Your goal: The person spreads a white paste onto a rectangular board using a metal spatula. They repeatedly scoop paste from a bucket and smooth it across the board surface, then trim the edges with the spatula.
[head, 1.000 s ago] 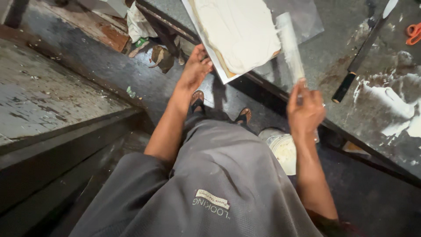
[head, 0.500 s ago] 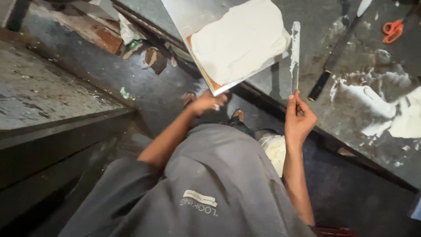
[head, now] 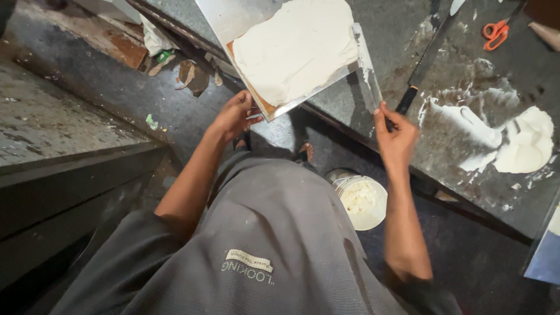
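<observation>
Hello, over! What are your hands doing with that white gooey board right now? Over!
Left hand grips the board corner. Right hand holds the scraper against the white paste. Bucket on the floor below, nothing blocking.

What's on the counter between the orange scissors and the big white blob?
In the head view, only dark counter smeared with thin white streaks lies between the orange scissors and the white blob; no other object sits there.

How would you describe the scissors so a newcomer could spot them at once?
Start at the dark stone counter running across the top right, smeared with white paste. Follow it past the long black-handled knife to the far upper right corner. There lie the scissors, small with bright orange handles, the only orange thing on the counter.
</observation>
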